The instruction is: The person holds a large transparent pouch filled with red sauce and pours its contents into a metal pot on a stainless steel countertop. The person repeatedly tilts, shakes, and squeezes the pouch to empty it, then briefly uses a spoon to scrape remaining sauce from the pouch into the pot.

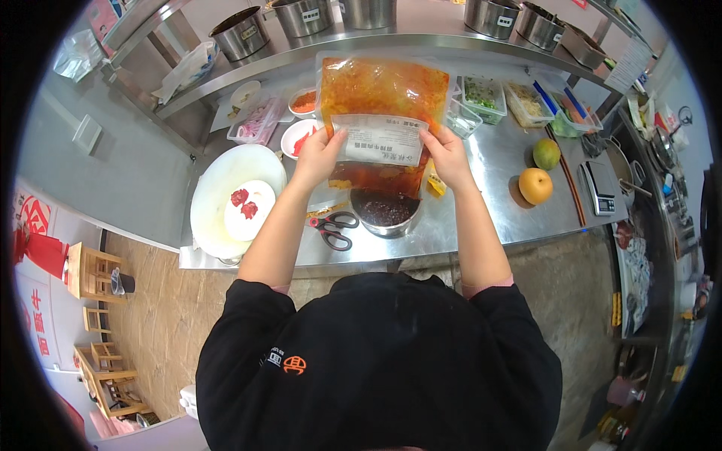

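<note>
A large clear plastic pouch of reddish-orange oily sauce [386, 84], with a white printed label, is held up over the counter. My left hand [318, 158] grips its left edge and my right hand [448, 158] its right edge, thumbs on the label. Below the pouch stands a round steel pot [389, 230] of dark sauce, partly hidden by it. Scissors with black and red handles [334, 230] lie left of the pot. A small yellow packet [435, 185] rests behind my right wrist.
At left, a white round board [208, 186] bears a plate with red meat pieces. Plastic tubs of vegetables [483, 101] stand behind. An orange round fruit [535, 186], a green fruit [546, 154], chopsticks [571, 180] and a digital scale [597, 189] are at right. Steel pots line the shelf [428, 42].
</note>
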